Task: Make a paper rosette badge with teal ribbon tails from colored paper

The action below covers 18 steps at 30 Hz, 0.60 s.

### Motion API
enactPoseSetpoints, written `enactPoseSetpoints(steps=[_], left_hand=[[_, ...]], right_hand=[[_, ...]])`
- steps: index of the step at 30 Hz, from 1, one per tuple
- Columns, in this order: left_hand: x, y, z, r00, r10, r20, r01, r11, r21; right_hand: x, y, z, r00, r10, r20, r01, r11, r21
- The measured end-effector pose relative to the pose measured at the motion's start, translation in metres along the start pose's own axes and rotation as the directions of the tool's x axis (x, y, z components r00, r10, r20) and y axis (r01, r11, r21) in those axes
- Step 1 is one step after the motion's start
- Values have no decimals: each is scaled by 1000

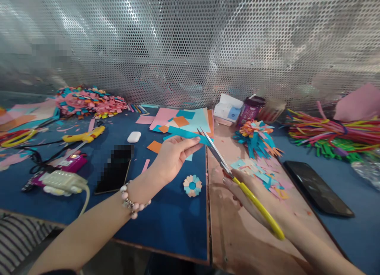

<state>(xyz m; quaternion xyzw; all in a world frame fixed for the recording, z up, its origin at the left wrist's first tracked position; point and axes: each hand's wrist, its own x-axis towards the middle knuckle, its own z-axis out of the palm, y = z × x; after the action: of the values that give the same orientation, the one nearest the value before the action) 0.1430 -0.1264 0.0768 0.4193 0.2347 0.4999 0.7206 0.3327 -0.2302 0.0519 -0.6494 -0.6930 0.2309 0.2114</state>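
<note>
My left hand (175,156) pinches a narrow strip of blue paper (181,132) between thumb and fingers, above the coloured sheets. My right hand (252,191) grips yellow-handled scissors (257,207), their blades parted. The blade tips lie close to the strip's right end; whether they touch it I cannot tell. Below my left hand sits a small paper flower (192,186) in blue and peach, with an open centre. Behind the strip, pink, pale blue and orange paper sheets (166,116) are stacked, with loose orange and blue pieces on top.
Paper scraps (267,174) lie beside my right hand, near a fringed paper pompom (257,138). Two phones (115,170) flank the work area. At left are a yellow glue gun (84,136) and a power strip (63,182). A perforated metal panel (190,49) stands behind.
</note>
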Motion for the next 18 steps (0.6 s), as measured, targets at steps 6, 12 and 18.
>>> enactPoseSetpoints(steps=[6,12,18], left_hand=[[-1,-1,0,1000,7,7,-7,999,-36],[-2,0,1,1000,14,7,-14,998,-56],[-2,0,0,1000,19,20,-18,998,-57]], right_hand=[[0,-3,-1,1000,26,4,-26,1000,-13],[0,-4,-2,1000,15,-8,-15,1000,2],[1,-2,1,1000,9,-20,-9,1000,1]])
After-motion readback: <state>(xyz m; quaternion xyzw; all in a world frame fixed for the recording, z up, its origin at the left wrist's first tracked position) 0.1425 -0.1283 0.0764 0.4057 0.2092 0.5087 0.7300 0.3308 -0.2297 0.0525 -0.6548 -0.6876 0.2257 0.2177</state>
